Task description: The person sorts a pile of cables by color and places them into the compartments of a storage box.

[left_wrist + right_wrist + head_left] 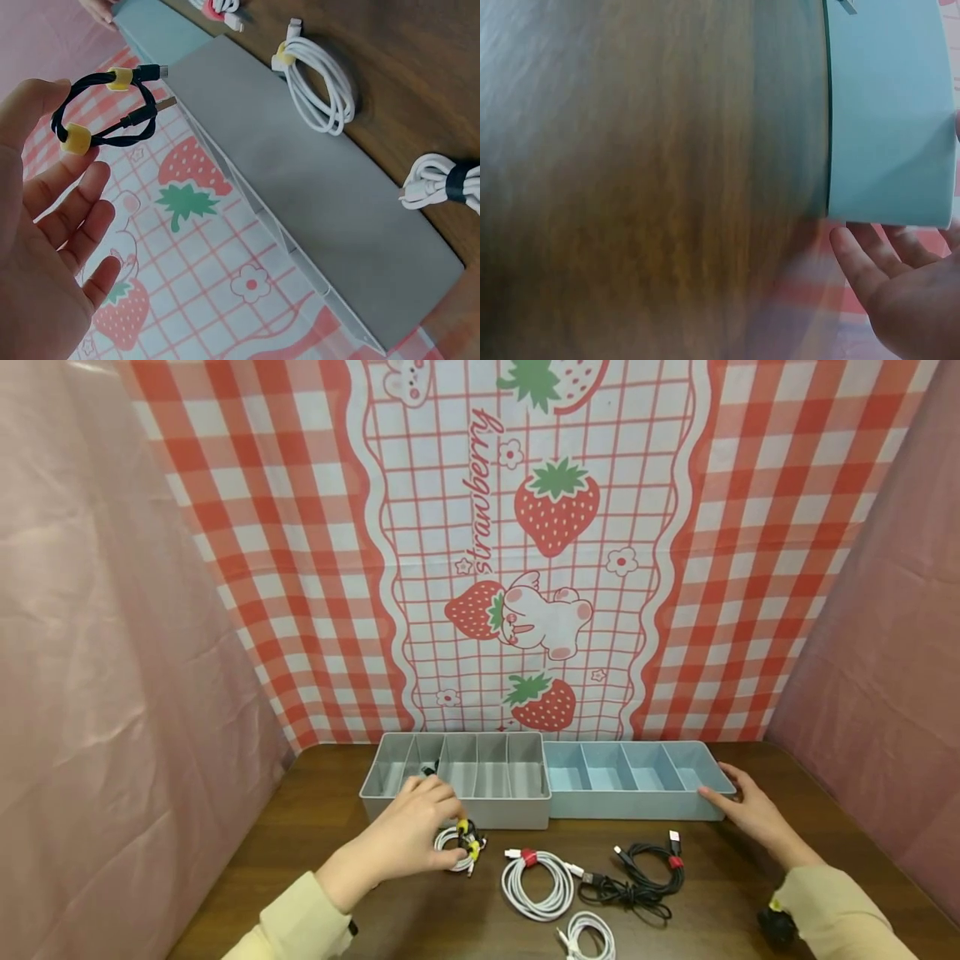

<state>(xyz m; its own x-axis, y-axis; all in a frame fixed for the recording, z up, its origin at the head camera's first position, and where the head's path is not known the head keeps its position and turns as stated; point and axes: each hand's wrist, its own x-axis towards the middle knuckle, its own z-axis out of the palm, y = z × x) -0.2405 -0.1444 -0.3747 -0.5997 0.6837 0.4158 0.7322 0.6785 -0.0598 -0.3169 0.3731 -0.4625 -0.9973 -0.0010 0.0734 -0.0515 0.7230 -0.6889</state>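
My left hand pinches a coiled black USB cable between thumb and index finger. Two yellow ties hold this coil, and the other fingers are loosely bent. It hangs in front of the grey divided box, above a white cable coil with a yellow tie. At the far end of the light blue divided box, my right hand holds the corner, thumb at the front rim and fingers along the end wall. Something dark shows in one grey compartment, partly hidden by the left hand.
On the wooden table lie a white cable coil with a red tie, a smaller white coil, a black cable bundle and a black cable with a red tie. Another white cable has a black tie. A strawberry-print cloth hangs behind.
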